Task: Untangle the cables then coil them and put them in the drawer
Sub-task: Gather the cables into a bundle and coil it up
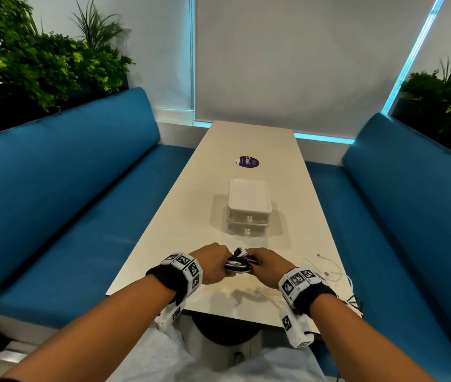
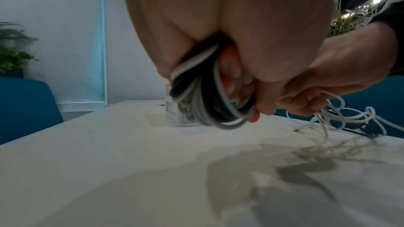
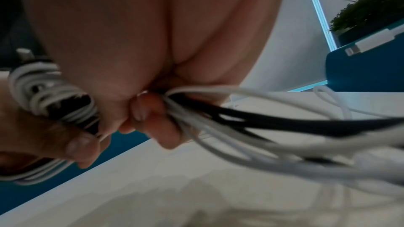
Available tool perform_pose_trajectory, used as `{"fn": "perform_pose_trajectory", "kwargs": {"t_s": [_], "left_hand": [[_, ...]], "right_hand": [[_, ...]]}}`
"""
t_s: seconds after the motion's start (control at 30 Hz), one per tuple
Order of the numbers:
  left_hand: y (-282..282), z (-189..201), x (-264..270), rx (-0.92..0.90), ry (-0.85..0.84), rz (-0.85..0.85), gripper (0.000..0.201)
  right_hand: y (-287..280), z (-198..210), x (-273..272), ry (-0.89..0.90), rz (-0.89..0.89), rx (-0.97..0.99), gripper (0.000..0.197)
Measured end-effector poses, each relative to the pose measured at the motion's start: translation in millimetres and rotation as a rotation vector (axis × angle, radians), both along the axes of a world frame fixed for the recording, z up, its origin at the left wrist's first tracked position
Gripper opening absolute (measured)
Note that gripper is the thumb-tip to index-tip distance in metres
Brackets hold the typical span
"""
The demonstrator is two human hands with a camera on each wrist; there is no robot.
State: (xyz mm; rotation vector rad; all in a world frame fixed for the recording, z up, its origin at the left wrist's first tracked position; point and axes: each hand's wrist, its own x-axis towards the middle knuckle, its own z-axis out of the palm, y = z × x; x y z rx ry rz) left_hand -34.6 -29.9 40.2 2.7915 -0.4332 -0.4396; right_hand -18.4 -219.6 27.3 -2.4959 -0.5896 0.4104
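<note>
A coiled bundle of black and white cables (image 1: 238, 263) hangs just above the near end of the cream table (image 1: 246, 150). My left hand (image 1: 217, 264) grips the coil (image 2: 203, 96), fingers curled round its loops. My right hand (image 1: 265, 261) holds the loose strands (image 3: 251, 118) that trail off to the right, fingers closed on them beside the coil (image 3: 43, 92). More white cable (image 1: 326, 267) lies slack on the table by my right wrist. A small white two-drawer box (image 1: 248, 208) stands further up the table, both drawers closed.
Blue benches (image 1: 67, 205) run along both sides of the table. A purple round sticker (image 1: 247, 162) lies beyond the drawer box. Plants stand behind each bench. White plugs of the slack cable (image 1: 320, 255) rest near the right edge.
</note>
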Motion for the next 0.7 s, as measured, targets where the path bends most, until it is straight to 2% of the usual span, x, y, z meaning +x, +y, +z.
{"fn": "perform_pose_trajectory", "kwargs": {"t_s": [0.13,0.23,0.33,0.5,0.7], "left_hand": [[3,-4,-3,0.099,-0.08,-0.04,0.014],[0,-6,-4,0.136,-0.15,-0.095,0.019],[-2,-3,-5,0.09,-0.107,-0.054,0.023],[-8,-8,-11,0.126,-0.103,-0.031,0.022],[-16,-1,-19,0.3,-0.199,0.003,0.015]], "right_hand": [[-2,5,-2,0.03,-0.013,-0.011,0.007],[-3,7,-4,0.029,-0.015,-0.011,0.008],[-1,2,-6,-0.004,-0.038,0.038,0.009],[-3,0,-3,-0.099,-0.001,0.008,0.016],[-2,1,-4,-0.103,0.0,-0.048,0.012]]}}
